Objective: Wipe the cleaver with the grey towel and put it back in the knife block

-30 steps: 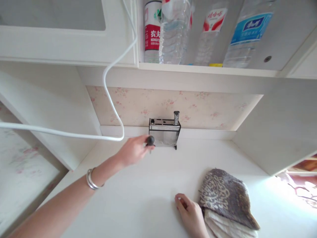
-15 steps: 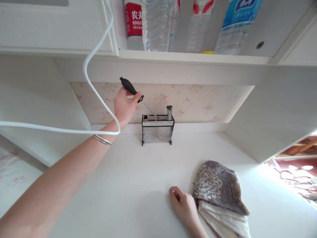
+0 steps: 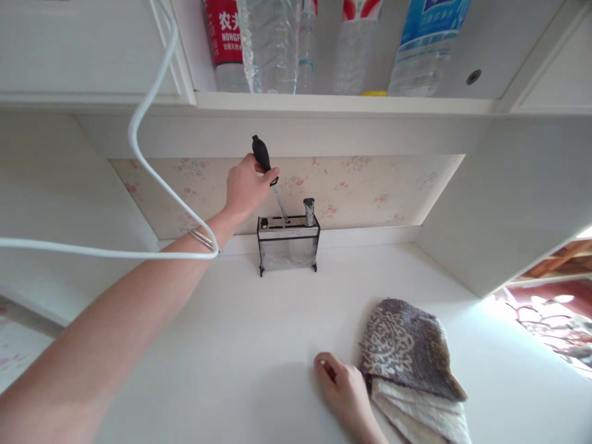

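Note:
My left hand [image 3: 250, 185] is closed round the black handle of a sharpening steel [image 3: 261, 153]. Its thin rod slants down, and the tip meets a hole in the top of a slotted knife holder [image 3: 289, 233]. The holder has a metal top, a black frame and a clear lower part. It stands on the counter near the back wall. A short patterned grey handle [image 3: 309, 211] with a black top sticks up at its right end. My right hand [image 3: 345, 388] rests on the counter, fingers curled in and nothing visible in them, beside a folded grey-brown and cream cloth [image 3: 407, 348].
Overhead, a shelf [image 3: 342, 103] holds several clear plastic bottles [image 3: 420, 55]. A white cable [image 3: 148, 163] hangs across the left side, in front of my left forearm. Side panels [image 3: 504, 203] bound the white counter [image 3: 222, 370], with flowered wallpaper [image 3: 383, 191] behind.
My left hand has moved right and tipped the sharpening steel more upright, its tip staying at the holder's top. My right hand and the cloth have stayed put. The view has shifted slightly.

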### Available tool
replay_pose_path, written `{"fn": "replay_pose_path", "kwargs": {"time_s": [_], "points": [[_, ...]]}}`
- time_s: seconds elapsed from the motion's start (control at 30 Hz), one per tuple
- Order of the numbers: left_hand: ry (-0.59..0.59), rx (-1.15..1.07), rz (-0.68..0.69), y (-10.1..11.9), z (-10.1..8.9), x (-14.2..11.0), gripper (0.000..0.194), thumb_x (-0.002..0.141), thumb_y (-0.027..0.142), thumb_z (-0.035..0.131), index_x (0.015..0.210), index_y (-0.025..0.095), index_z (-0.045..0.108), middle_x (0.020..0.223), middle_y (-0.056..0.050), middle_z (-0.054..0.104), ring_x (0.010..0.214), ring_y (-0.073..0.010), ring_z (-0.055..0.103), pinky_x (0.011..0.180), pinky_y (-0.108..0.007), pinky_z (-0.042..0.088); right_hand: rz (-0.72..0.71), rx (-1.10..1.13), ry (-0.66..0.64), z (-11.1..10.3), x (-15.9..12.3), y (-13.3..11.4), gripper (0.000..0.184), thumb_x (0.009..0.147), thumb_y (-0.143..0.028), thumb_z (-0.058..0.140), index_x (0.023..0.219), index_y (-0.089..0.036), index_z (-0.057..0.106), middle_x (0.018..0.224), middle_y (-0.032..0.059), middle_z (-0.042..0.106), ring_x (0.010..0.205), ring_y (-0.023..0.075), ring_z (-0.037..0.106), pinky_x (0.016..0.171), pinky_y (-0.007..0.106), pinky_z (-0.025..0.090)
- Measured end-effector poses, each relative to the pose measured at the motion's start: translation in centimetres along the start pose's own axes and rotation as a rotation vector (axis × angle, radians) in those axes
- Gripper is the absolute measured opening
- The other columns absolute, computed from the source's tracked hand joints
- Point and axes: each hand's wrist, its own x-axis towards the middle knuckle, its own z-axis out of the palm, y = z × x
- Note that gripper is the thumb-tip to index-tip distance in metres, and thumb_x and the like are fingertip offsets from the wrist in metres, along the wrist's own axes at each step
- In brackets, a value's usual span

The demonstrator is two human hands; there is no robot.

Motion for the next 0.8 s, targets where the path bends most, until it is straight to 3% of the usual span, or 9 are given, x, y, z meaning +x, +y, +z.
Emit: {"fn": "replay_pose_path", "kwargs": {"time_s": [0.33, 0.5, 0.6, 0.8], "points": [[-0.084, -0.047, 0.081, 1.1, 4.2, 1.8, 0.029, 0.085, 0.038, 0.059, 0.103, 0.016, 0.061, 0.093, -0.007, 0.069, 0.095, -0.0229, 0.066, 0.092, -0.035, 0.044, -0.002, -0.004, -0.008, -0.1, -0.3, -0.2, 0.029, 0.093, -0.036, 0.042, 0.087, -0.026, 0.069, 0.065, -0.0004, 0.069, 0.057, 0.0171, 0.064, 0.055, 0.022, 0.038], [-0.127, 0.044, 0.062, 2.0, 6.0, 2.5, 0.031, 0.087, 0.040, 0.055, 0.108, 0.017, 0.061, 0.098, -0.008, 0.069, 0.101, -0.0251, 0.063, 0.094, -0.037, 0.041, 0.004, 0.001, -0.001, 0.0, -0.3, -0.1, 0.029, 0.094, -0.035, 0.042, 0.086, -0.026, 0.068, 0.064, -0.0008, 0.068, 0.057, 0.0162, 0.063, 0.055, 0.022, 0.036], [-0.192, 0.117, 0.008, 1.4, 6.9, 1.7, 0.033, 0.086, 0.043, 0.056, 0.107, 0.018, 0.061, 0.101, -0.009, 0.069, 0.104, -0.0263, 0.061, 0.092, -0.038, 0.042, 0.007, 0.011, -0.006, 0.0, -0.2, 0.0, 0.028, 0.094, -0.035, 0.043, 0.087, -0.026, 0.068, 0.065, -0.0013, 0.068, 0.057, 0.0157, 0.063, 0.055, 0.022, 0.036], [-0.320, 0.244, -0.149, -2.0, 9.1, -2.4, 0.035, 0.084, 0.050, 0.056, 0.100, 0.021, 0.063, 0.096, -0.010, 0.071, 0.095, -0.0276, 0.065, 0.079, -0.036, 0.047, 0.007, 0.026, -0.003, 0.0, -0.1, 0.1, 0.027, 0.094, -0.035, 0.044, 0.087, -0.025, 0.068, 0.064, -0.0018, 0.068, 0.057, 0.0151, 0.063, 0.055, 0.022, 0.035]]}}
